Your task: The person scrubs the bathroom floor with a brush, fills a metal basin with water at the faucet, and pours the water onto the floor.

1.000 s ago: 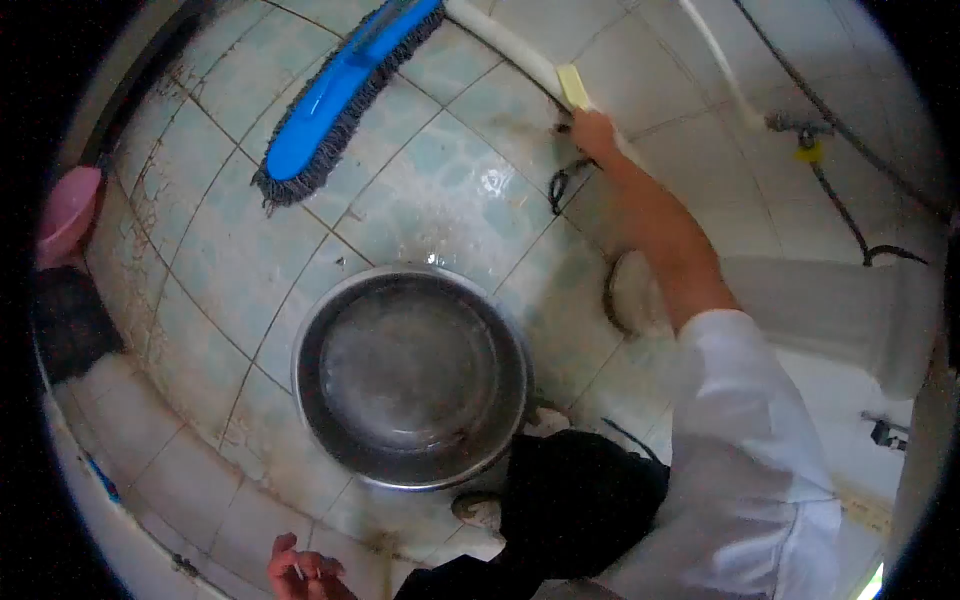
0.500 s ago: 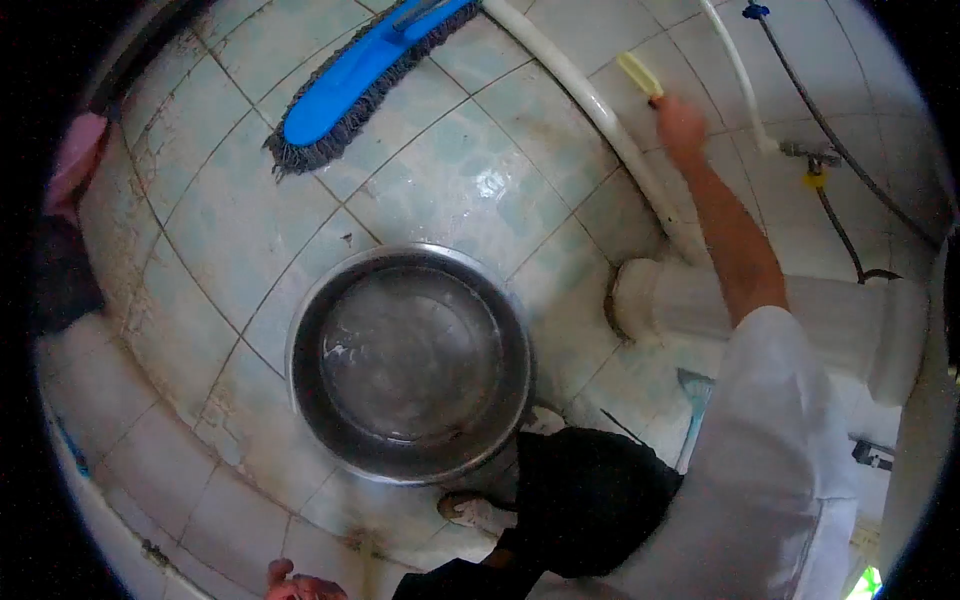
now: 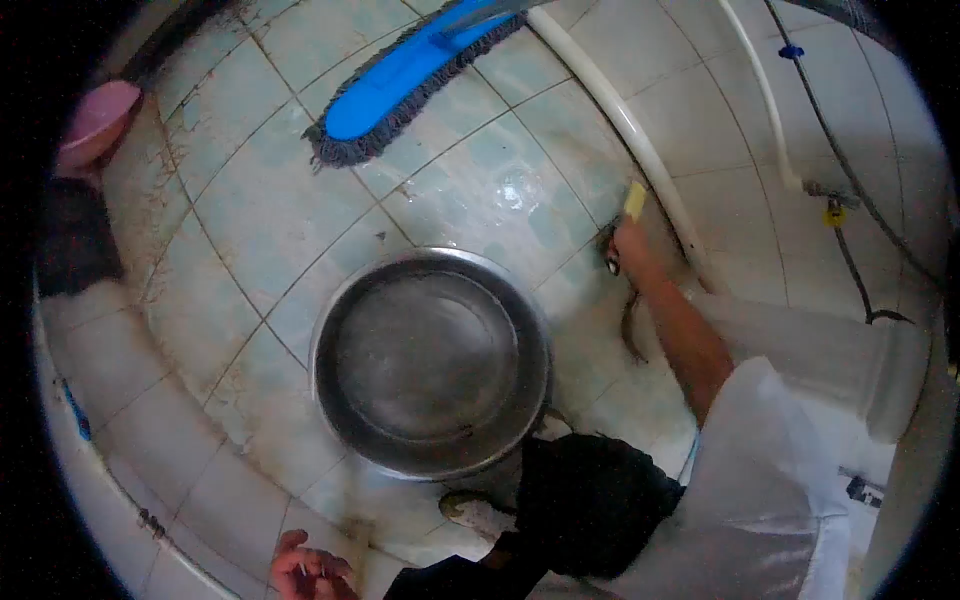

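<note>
My right hand (image 3: 628, 246) is closed around a small brush with a pale yellow end (image 3: 636, 201), low by the floor tiles near the white pipe. Some dark thing shows beside the fingers, too blurred to name. At the bottom left, my left hand (image 3: 312, 572) has curled fingers, and whether it holds anything cannot be made out. Between the hands, a wide metal basin (image 3: 430, 360) with what looks like water in it stands on the tiled floor (image 3: 250, 240).
A blue mop head (image 3: 400, 85) with grey fringe lies at the top. At the left are a pink basin (image 3: 98, 118) and a dark mat (image 3: 78, 238). The white pipe (image 3: 640, 145) runs along the wall, with hoses and a valve (image 3: 828, 192) to its right.
My right hand first moved up and right, over the pipe to the wall, then came back down to the floor with the brush. My left hand has stayed at the bottom left.
</note>
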Available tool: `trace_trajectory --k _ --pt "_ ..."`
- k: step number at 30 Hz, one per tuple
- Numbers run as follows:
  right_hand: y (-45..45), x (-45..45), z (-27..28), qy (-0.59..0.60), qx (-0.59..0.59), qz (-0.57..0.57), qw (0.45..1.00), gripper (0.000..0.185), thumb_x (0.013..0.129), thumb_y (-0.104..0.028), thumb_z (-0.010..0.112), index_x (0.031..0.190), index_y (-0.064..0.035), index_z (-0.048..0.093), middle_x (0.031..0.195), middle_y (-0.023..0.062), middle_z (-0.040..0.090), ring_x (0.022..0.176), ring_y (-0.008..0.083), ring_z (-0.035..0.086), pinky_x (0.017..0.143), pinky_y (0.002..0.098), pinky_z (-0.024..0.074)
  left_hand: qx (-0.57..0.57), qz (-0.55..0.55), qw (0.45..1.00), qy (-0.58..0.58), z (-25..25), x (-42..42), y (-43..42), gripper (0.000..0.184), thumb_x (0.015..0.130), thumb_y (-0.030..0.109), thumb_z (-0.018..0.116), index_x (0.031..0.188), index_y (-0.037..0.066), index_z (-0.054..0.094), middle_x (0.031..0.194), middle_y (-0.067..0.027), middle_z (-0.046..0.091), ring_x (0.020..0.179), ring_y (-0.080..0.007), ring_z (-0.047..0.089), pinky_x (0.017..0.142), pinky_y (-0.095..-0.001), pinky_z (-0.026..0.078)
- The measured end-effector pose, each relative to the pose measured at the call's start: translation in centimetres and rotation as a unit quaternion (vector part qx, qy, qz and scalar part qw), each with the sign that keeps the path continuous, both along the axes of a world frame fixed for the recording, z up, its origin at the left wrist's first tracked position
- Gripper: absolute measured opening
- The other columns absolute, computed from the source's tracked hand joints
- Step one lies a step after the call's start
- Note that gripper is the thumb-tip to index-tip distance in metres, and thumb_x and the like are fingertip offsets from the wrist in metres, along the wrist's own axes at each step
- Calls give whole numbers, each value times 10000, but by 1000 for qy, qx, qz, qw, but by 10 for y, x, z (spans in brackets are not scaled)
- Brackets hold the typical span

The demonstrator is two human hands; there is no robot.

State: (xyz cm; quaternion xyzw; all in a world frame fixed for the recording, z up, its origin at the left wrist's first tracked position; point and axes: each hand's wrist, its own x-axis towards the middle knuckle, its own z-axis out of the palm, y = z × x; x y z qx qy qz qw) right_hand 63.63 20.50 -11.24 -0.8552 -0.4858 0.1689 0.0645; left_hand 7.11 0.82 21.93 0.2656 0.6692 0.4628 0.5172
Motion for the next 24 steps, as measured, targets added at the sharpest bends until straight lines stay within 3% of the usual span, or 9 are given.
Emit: trace_trajectory --k 3,5,6,7,9,10,12,16,24 --pt "18 -32 -9 372 143 -340 852 350 858 -381 383 815 -56 507 667 75 492 540 183 466 463 331 382 29 -12 1000 -1 1 0 2 186 839 55 474 1019 12 480 950 -90 504 736 -138 468 667 -275 402" --pt "79 -48 1 436 97 -150 882 353 844 -394 415 759 -64 506 648 79 491 475 173 441 408 315 332 -10 2 1000 21 -9 1 3 203 831 69 489 1024 8 484 945 -83 504 742 -138 470 671 -275 402" --pt "121 -49 -18 156 1 147 977 346 825 -364 448 722 -41 520 647 109 527 492 220 490 443 349 380 -50 18 998 40 -13 4 3 221 824 83 504 1030 4 488 941 -77 505 747 -138 472 676 -276 403" --pt "163 -50 -36 -205 23 365 908 342 805 -333 482 685 -17 534 647 140 563 509 267 540 478 382 428 -44 18 998 47 -17 9 3 221 824 83 504 1030 4 488 941 -77 505 747 -138 472 676 -276 403" --pt "194 -124 -3 225 12 -183 957 310 707 -242 565 931 -29 555 756 180 600 698 312 596 607 419 473 -102 15 995 10 -20 14 13 254 817 90 510 1053 -5 493 920 -69 517 761 -136 480 672 -272 402" --pt "185 -117 -2 228 16 -183 956 310 707 -242 565 931 -29 555 756 180 600 698 312 596 607 419 473 -97 14 995 13 -25 14 11 254 817 90 510 1053 -5 493 920 -69 517 761 -136 480 672 -272 402" --pt "136 -75 -4 -138 5 245 960 359 742 -249 564 976 23 556 927 202 582 805 317 581 641 414 458 -27 -10 999 19 -31 10 7 266 776 164 560 1008 57 484 1136 -100 463 680 -111 450 587 -264 385" --pt "53 -1 13 46 -32 -93 994 523 840 -418 387 949 57 579 785 205 592 703 290 577 628 397 435 -62 51 994 72 -25 7 3 247 792 164 549 1007 61 484 1078 -81 478 663 -103 450 576 -261 383" --pt "221 -70 -1 118 -70 15 990 426 830 -357 396 718 18 563 682 181 589 636 291 586 555 388 451 -136 20 990 31 -28 13 4 297 841 126 489 1109 -2 477 930 -73 534 763 -151 503 689 -271 410"
